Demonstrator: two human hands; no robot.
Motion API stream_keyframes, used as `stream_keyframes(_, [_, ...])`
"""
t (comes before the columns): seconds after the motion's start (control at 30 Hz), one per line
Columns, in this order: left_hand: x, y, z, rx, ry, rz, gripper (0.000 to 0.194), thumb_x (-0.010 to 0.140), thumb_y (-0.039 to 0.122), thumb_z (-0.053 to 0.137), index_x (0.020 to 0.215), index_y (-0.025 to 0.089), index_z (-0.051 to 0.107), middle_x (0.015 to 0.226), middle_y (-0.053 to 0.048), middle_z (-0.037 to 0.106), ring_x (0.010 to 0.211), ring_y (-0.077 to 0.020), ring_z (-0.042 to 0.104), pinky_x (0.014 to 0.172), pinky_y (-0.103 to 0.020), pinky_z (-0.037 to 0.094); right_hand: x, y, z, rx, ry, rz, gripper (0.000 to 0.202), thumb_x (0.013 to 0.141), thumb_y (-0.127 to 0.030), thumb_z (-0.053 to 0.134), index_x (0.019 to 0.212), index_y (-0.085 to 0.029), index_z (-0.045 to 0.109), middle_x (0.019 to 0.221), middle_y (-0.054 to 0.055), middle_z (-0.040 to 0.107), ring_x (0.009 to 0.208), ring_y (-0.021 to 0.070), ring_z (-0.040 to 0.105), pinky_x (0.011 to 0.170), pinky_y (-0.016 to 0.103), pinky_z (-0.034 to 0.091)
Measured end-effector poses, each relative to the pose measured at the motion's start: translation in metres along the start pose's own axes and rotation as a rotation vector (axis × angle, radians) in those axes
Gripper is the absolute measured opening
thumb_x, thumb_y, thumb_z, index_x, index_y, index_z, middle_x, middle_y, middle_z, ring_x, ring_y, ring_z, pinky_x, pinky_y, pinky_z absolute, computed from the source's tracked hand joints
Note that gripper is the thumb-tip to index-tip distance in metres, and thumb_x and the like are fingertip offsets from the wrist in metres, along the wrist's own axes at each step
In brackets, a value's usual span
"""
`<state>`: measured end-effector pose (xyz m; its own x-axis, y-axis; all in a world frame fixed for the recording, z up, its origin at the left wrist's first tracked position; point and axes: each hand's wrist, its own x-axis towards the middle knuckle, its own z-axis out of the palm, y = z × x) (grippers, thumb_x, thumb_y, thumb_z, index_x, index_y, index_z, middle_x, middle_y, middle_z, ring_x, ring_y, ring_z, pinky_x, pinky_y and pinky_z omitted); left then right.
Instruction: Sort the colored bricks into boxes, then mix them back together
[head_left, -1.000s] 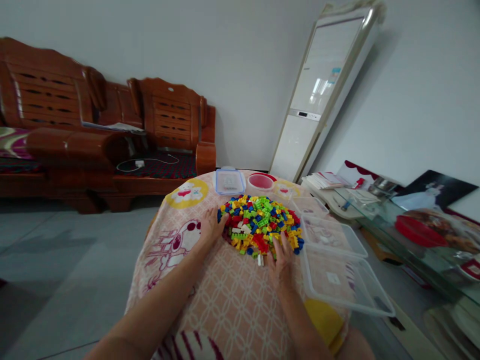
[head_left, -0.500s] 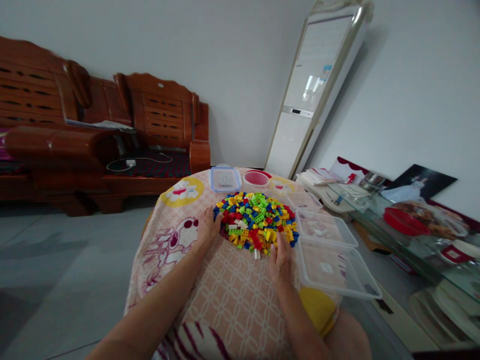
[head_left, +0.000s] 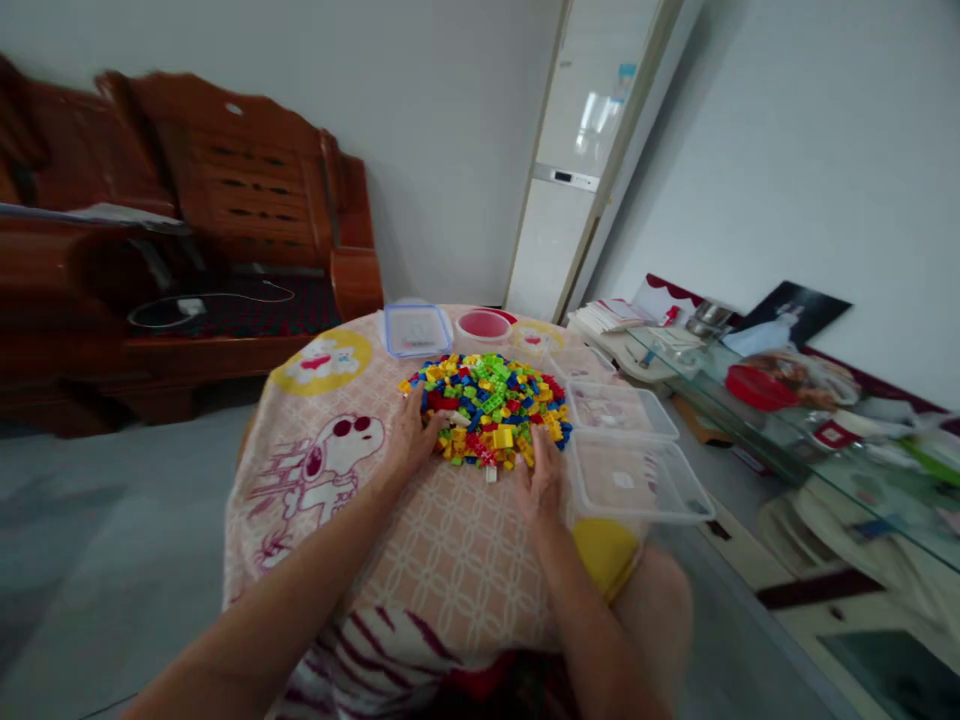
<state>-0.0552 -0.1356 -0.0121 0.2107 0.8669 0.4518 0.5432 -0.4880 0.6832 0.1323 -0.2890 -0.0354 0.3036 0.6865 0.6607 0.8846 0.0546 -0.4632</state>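
A heap of toy building bricks (head_left: 487, 395) in red, yellow, green and blue is spread on the cloth-covered round table. My left hand (head_left: 409, 438) rests against the heap's left edge, with fingers and thumb apart. At the front right edge lies my right hand (head_left: 543, 478), its fingers stretched toward the bricks and its thumb apart. Neither hand visibly grips a brick, though some fingertips are hard to see among them. Between the hands, a larger yellow brick (head_left: 502, 437) sits on the pile's near side, and a white brick (head_left: 491, 474) lies at its front edge.
Clear plastic trays (head_left: 637, 490) line the table's right side. A blue-rimmed clear container (head_left: 417, 331) and a round pink-lined bowl (head_left: 484, 326) stand behind the heap. To the right is a glass shelf (head_left: 697, 385) holding a red bowl (head_left: 759, 388); a wooden chair (head_left: 255, 190) is at left.
The view has swung right and down, so everything sits farther left and higher in the picture. Both hands stay at the heap's sides, with only slight finger movement.
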Motion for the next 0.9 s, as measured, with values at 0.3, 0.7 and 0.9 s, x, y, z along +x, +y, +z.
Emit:
stream_keyframes(0.3, [0.003,-0.001,0.003,0.083,-0.041,0.005,0.079,0.088,0.049,0.052,0.147,0.005,0.023,0.152,-0.014,0.037,0.137,-0.0276,0.038,0.115,-0.050,0.032,-0.040,-0.024,-0.029,-0.056,-0.059,0.185,0.058,0.094,-0.029,0.043,0.148,-0.014,0.029,0.149,0.016,0.036,0.138,0.0291,0.032,0.111,0.051,0.034])
stream_keyframes(0.7, [0.011,-0.016,0.010,0.164,-0.096,-0.037,0.093,0.081,0.054,0.059,0.150,0.008,0.016,0.155,-0.012,0.029,0.141,-0.0310,0.029,0.117,-0.053,0.023,-0.062,-0.043,-0.046,-0.118,-0.112,0.396,0.050,0.091,-0.018,0.048,0.140,-0.013,0.039,0.153,0.016,0.029,0.143,0.0284,0.026,0.113,0.049,0.031])
stream_keyframes(0.9, [0.002,-0.013,0.006,0.089,-0.138,-0.002,0.091,0.076,0.023,0.063,0.151,0.009,0.013,0.157,-0.013,0.023,0.145,-0.0274,0.020,0.122,-0.052,0.014,-0.062,-0.054,-0.054,-0.249,-0.186,0.447,0.046,0.091,-0.017,0.046,0.137,-0.014,0.044,0.153,0.016,0.032,0.143,0.0251,0.028,0.115,0.045,0.030])
